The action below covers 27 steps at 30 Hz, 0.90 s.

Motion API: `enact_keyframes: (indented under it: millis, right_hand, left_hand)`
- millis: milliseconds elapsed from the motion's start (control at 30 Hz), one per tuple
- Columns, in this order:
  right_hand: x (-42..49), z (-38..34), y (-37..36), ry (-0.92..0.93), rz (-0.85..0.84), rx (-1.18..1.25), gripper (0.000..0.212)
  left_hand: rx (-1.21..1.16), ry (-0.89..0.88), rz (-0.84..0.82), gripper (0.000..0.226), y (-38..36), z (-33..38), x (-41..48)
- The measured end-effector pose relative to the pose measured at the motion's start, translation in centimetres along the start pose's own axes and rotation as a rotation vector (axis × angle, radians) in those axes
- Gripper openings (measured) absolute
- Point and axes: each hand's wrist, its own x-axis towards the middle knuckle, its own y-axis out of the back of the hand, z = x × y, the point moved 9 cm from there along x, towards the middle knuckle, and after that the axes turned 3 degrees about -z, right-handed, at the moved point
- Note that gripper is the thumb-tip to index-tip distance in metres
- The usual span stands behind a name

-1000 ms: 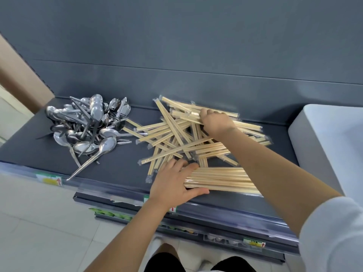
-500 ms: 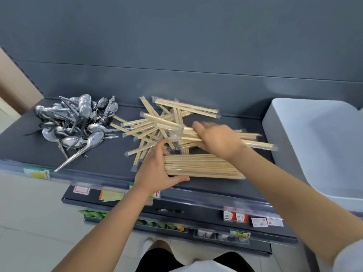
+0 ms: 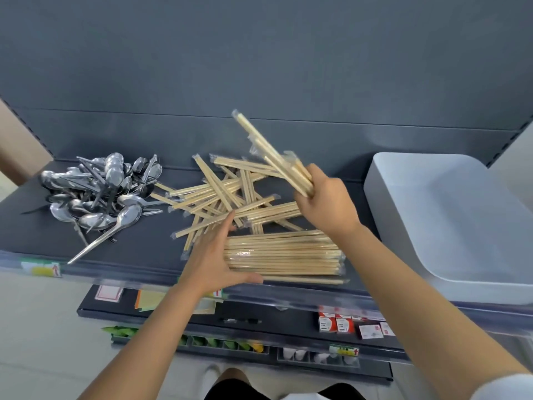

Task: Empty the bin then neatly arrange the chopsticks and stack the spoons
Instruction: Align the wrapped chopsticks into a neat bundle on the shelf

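Wrapped wooden chopsticks lie in a loose crossed heap (image 3: 222, 194) at the middle of the dark shelf (image 3: 129, 243). In front of it lies a neat bundle of chopsticks (image 3: 284, 256), all pointing left to right. My left hand (image 3: 215, 255) rests flat against the bundle's left end, thumb along its front edge. Above the heap my right hand (image 3: 327, 202) grips a few chopsticks (image 3: 269, 150) that tilt up and to the left. A pile of metal spoons (image 3: 101, 192) lies tangled at the left. The white bin (image 3: 450, 226) stands at the right.
A dark back panel rises right behind the shelf. The shelf's front edge carries a clear price strip (image 3: 40, 268). Lower shelves (image 3: 340, 324) hold small boxes and packets. A pale floor shows at the left.
My right hand has lifted a few chopsticks out of the heap and raised them. My left hand stays at the bundle's left end.
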Motion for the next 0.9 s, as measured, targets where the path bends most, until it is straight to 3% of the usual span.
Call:
enact_keyframes:
  millis: [100,167,267,367,433,533,700,800,900]
  right_hand:
    - [1.0,-0.4,2.5,-0.071,0.174,0.248,0.026]
    - [1.7,-0.7,3.7,-0.131,0.262,0.526,0.038]
    - [2.2,-0.7,3.5,-0.3,0.322,1.175,0.042]
    - [1.5,0.2,1.1,-0.531,0.425,1.618,0.033]
    - [0.4,0.9,-0.1,-0.635,0.51,1.694,0.026]
    - [-1.2,1.4,-1.6,-0.718,0.546,1.741,0.03]
    - [-3.3,-1.1,-6.9,-0.827,0.311,1.86,0.041]
    - [-4.2,-0.6,-7.5,-0.873,0.365,1.836,0.04]
    - [-5.1,1.4,-7.2,-0.953,0.417,1.68,0.04]
  left_hand:
    - [0.048,-0.08,0.115,0.13,1.1,1.5,-0.4]
    - [-0.084,-0.13,0.189,0.113,1.9,3.4,-0.5]
    - [-0.646,-0.127,0.279,0.088,3.0,6.8,-0.7]
    - [-1.286,0.061,0.357,0.078,2.8,8.7,-0.9]
    - [-1.468,0.197,0.393,0.07,2.6,8.6,-0.8]
    - [-1.459,0.255,0.42,0.063,3.1,7.9,-0.3]
    - [-1.543,0.34,0.401,0.057,1.3,9.0,-0.3]
    - [-1.381,0.33,0.364,0.043,1.4,9.3,-0.1]
    - [-1.192,0.267,0.176,0.025,1.0,9.0,0.3]
